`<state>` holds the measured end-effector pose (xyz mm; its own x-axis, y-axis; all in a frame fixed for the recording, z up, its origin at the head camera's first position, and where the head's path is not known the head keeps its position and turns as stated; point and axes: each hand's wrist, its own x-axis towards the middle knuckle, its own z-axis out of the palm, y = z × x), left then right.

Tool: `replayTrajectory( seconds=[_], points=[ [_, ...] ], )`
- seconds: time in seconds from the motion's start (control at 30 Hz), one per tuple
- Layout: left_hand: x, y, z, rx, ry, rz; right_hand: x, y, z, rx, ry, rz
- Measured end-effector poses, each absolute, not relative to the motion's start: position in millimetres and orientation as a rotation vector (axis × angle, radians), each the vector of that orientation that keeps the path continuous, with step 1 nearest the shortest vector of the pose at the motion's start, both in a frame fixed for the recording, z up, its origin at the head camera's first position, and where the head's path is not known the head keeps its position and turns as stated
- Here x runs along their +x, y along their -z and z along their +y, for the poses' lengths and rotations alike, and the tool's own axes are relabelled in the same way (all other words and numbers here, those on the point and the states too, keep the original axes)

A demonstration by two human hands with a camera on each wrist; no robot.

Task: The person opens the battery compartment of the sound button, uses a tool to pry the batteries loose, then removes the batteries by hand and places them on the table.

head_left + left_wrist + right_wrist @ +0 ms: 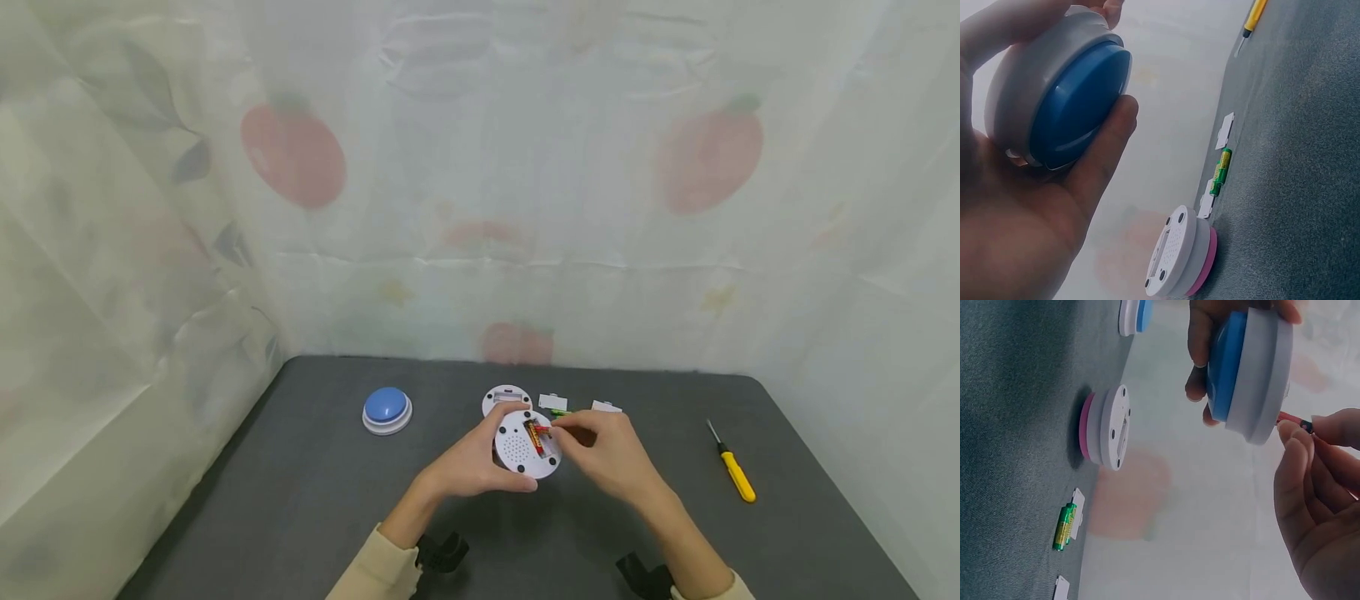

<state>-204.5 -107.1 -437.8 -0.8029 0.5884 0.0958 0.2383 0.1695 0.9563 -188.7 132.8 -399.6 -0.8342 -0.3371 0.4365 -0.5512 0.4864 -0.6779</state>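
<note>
My left hand [468,462] grips a round white push-button device [513,450] by its sides, above the table. Its underside, with a speaker grid and dark feet, faces the head camera; its blue button top [1079,103] shows in the left wrist view. An orange-and-black battery [534,439] lies in the open battery compartment. Between thumb and fingertips, my right hand [611,454] pinches a red battery [1291,417] at the compartment; its far end is hidden behind the device's rim in the right wrist view.
A pink-topped device [1110,431] lies upside down behind my hands. Beside it are green batteries [1221,172] and two white covers [553,402]. Another blue button [386,406] stands upright on the left; a yellow-handled screwdriver [735,471] lies on the right.
</note>
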Motion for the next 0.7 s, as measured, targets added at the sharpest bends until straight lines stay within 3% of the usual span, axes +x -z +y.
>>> replayTrajectory(
  seconds=[0.37, 0.7],
  points=[
    [-204.0, 435.1, -106.8, 0.762, -1.652, 2.194, -191.8, 405.1, 141.2, 0.711, -1.241, -2.534],
    [-204.9, 436.5, -105.3, 0.761, -1.637, 2.230, -198.1, 413.3, 163.3, 0.543, -1.548, -2.639]
  ],
)
